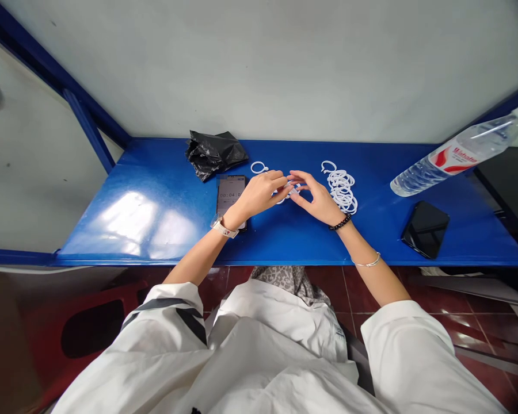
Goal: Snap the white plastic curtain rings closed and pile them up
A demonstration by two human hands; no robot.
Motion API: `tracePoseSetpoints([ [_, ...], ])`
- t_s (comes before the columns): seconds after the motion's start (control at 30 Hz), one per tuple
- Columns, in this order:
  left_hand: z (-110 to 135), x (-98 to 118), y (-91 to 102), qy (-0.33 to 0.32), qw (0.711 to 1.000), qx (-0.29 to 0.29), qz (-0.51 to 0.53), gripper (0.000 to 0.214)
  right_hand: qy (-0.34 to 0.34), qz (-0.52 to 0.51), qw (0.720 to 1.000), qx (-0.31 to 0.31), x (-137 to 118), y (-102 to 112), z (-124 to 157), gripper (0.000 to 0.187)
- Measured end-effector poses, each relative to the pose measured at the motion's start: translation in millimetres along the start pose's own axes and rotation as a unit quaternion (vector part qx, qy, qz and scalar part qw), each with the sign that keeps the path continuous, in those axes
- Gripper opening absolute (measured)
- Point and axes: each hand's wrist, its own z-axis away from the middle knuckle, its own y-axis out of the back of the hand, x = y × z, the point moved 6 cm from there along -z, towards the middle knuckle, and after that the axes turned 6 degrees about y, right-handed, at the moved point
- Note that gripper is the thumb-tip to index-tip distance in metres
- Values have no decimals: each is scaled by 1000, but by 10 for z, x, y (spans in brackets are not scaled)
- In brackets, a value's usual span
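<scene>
White plastic rings with a small eyelet, like curtain rings, lie on the blue table. My left hand [262, 193] is closed, fingertips pinched on a white ring [294, 190] at the middle of the table. From the other side, my right hand [314, 198] holds the same white piece between thumb and curved fingers. Fingers cover much of it, so whether it is one ring or more I cannot tell. A single ring [259, 167] rests just beyond my left hand. Right of my right hand, several rings lie in an overlapping pile [342, 187].
A phone with a running timer [231, 195] lies partly under my left wrist. Behind it sits a crumpled black plastic bag [218, 152]. On the right are a water bottle [461, 149] and a dark phone [426, 229]. A wall borders the blue table's [190, 230] back edge.
</scene>
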Motion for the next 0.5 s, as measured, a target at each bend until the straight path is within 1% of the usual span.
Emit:
tracePoseSetpoints([
  [0.07,1,20,11,-15,1000,6,7,36,-19,-36,999,-14,41,-29,4,51],
  [0.13,2,31,21,-22,1000,11,16,36,-27,-55,998,-15,56,-33,4,51],
  [0.37,13,53,34,-31,998,3,56,36,-21,-81,996,-10,28,-7,-9,51],
  [0.5,5,59,42,-22,996,-17,80,39,-19,-88,996,-2,27,4,-10,52],
])
